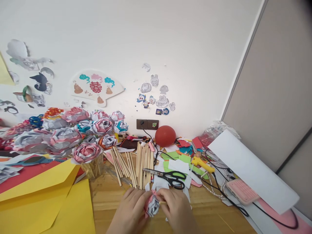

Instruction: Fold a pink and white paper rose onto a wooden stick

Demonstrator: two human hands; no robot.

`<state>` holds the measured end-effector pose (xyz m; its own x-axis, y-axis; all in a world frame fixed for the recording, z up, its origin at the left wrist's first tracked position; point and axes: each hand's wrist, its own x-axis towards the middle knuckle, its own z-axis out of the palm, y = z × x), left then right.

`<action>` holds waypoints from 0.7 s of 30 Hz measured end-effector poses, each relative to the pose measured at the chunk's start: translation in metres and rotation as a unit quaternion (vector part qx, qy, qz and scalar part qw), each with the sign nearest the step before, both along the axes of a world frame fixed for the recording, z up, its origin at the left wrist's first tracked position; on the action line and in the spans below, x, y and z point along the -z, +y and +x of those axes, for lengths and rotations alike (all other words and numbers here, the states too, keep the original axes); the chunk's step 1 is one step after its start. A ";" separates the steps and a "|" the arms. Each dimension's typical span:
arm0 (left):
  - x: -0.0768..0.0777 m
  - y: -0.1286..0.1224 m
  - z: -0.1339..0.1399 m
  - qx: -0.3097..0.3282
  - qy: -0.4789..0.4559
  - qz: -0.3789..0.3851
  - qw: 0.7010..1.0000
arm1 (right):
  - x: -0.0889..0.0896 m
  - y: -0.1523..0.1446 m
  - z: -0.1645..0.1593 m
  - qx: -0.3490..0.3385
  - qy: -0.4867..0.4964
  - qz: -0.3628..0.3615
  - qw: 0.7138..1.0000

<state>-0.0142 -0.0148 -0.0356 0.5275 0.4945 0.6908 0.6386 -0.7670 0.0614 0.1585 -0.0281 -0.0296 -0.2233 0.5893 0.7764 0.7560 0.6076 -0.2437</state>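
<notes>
Low in the middle of the head view, a small paper flower [153,208] with pink and white curled petals is between my two hands. My left hand [133,206] is closed on its left side, fingertips against the pink paper. At the flower's upper right, my right hand [175,208] pinches the pink edge; the short end of a thin wooden stick [162,202] shows by its fingers. The rest of the stick is hidden. Just beyond my hands lie black-handled scissors [168,177], wooden sticks [143,162] and white and green paper pieces [179,166].
Finished paper flowers [87,152] crowd the left. Yellow card sheets [73,211] lie in front of them. A red balloon [165,136] rests by the wall. On the right are a yellow glue gun [202,164], black cables, a pink phone-like case [242,191] and a folded white sheet [253,172].
</notes>
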 end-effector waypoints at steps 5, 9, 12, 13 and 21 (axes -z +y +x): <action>-0.005 -0.002 0.002 0.002 -0.010 0.022 1.000 | 0.002 0.000 0.001 0.000 -0.003 -0.005 1.000; -0.003 -0.001 0.002 -0.001 -0.024 0.016 1.000 | 0.002 0.000 0.002 -0.008 -0.003 -0.027 1.000; 0.000 0.001 0.001 -0.001 -0.023 -0.005 1.000 | 0.004 0.000 0.003 -0.014 -0.013 -0.042 0.999; 0.000 0.001 0.000 -0.001 -0.021 -0.011 1.000 | 0.004 0.001 0.003 -0.013 -0.016 -0.042 0.999; -0.007 -0.003 0.001 0.010 -0.027 0.000 1.000 | 0.000 0.002 0.002 -0.009 -0.041 -0.011 0.999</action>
<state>-0.0132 -0.0175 -0.0289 0.4995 0.4841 0.7184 0.6195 -0.7793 0.0944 0.1606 -0.0258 -0.0294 -0.2967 0.6013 0.7419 0.7633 0.6162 -0.1941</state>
